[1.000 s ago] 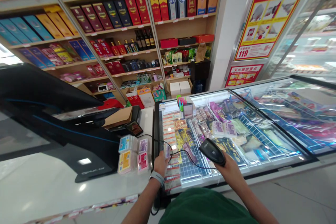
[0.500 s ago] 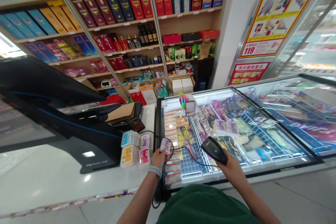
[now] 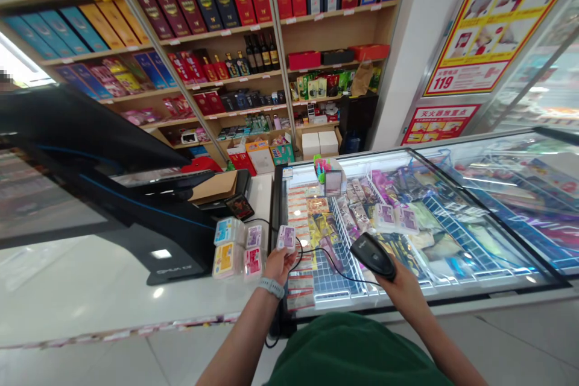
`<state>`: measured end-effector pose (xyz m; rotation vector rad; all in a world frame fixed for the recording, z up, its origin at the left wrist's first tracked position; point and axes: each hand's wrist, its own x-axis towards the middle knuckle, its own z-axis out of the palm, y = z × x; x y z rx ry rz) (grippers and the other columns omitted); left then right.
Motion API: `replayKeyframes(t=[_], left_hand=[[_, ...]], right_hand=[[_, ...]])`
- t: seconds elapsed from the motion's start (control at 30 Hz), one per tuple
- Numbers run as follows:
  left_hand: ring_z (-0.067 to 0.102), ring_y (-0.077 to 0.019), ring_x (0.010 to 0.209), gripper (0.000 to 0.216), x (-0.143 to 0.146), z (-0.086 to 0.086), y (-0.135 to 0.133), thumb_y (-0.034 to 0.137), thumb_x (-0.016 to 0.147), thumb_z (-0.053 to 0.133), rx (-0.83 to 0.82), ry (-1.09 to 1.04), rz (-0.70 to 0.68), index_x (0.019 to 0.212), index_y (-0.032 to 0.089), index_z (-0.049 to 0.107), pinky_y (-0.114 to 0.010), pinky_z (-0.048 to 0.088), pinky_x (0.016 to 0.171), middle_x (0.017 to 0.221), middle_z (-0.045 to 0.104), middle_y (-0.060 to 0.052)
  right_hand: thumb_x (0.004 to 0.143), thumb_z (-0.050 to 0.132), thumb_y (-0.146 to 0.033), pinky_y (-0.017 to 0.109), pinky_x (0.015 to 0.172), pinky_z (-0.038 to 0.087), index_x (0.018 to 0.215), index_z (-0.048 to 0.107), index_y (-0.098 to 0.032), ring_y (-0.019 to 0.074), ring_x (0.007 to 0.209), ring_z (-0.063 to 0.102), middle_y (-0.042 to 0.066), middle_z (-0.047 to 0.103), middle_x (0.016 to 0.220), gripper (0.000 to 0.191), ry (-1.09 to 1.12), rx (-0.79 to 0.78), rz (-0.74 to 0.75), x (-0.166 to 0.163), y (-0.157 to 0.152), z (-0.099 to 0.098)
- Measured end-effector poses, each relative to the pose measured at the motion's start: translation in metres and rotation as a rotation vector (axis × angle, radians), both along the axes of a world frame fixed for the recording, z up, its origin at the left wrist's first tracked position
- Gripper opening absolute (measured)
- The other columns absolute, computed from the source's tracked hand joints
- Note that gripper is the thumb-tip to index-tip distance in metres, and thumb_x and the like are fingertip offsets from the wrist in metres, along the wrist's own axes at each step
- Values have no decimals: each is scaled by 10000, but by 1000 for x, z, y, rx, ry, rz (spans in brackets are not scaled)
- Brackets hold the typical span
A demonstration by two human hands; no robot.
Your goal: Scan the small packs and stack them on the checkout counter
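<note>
A small, purple-labelled clear plastic box (image 3: 286, 237) is pinched in the left hand (image 3: 277, 266) near the left edge of the glass-topped freezer (image 3: 277, 199), the right hand (image 3: 401, 284) curled around a black corded scanner (image 3: 373, 256) toward the front edge.

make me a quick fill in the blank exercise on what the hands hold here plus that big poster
1. The right hand holds a ____ barcode scanner.
2. The left hand holds a small plastic box with a ____ label.
3. The larger red-and-yellow poster shows the number ____.

Missing words: black; purple; 119.
</note>
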<state>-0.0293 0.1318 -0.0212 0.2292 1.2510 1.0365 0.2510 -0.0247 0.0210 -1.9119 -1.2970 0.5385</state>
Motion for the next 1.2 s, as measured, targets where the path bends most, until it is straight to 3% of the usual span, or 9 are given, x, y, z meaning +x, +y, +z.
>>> replayKeyframes(t=[0.17,0.4,0.57,0.9,1.2], left_hand=[[683,-130,664,137,10,15,4,84,760,655,176,71,-175,891,117,631,-203,512,578,798,712,-81],[670,-156,715,362,20,31,20,306,636,763,397,230,-302,929,132,640,-226,466,588,776,704,-60],[646,-157,695,415,28,33,26,400,620,759,485,291,-360,916,136,635,-241,463,582,752,678,-47],[622,-139,712,360,39,43,29,426,699,697,605,353,-435,935,165,622,-234,475,601,803,670,-36],[636,-135,726,424,47,41,33,355,722,686,637,380,-406,1095,187,578,-222,487,603,878,679,-41]], right_hand=[[735,544,-296,353,735,513,1032,596,-228,257,843,677,38,710,884,310,-13,10,-2,-1,0,2],[737,536,-284,359,777,508,1044,597,-213,249,871,672,48,712,930,321,3,6,2,0,-1,3],[742,532,-300,358,775,500,1045,600,-201,255,876,665,61,705,932,326,-1,14,-5,-1,0,8],[715,547,-257,340,780,486,1038,606,-200,254,898,656,60,704,942,333,-7,69,-7,-4,20,48],[738,544,-224,330,781,491,1042,603,-206,247,914,658,61,697,975,311,-20,61,74,-18,21,38]])
